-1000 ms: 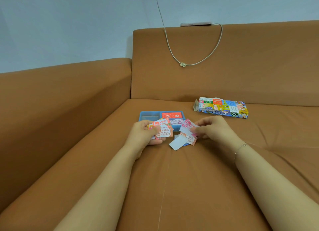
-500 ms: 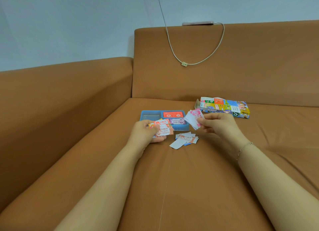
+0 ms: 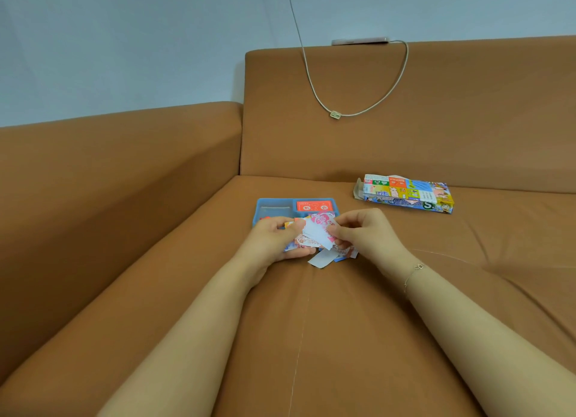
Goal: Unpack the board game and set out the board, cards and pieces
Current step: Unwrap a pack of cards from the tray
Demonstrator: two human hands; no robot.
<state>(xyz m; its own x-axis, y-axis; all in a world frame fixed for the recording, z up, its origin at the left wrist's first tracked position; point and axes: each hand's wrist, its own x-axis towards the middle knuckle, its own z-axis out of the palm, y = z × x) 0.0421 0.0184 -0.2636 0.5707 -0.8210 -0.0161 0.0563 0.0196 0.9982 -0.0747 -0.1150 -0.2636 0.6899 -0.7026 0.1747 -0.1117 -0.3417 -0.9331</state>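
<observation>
Gathering thin, light, slippery paper play-money notes [image 3: 313, 234]: left hand [image 3: 274, 237] grips the stack, right hand [image 3: 363, 231] pinches edges.

Brown sofa [image 3: 311, 338] fills the view; at twelve o'clock, a white cable [image 3: 367, 109] droops down its backrest.

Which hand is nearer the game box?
Right. The right hand is just left of and in front of the box, apart from it, pinching paper notes. The left hand is farther left, in front of the blue tray.
</observation>
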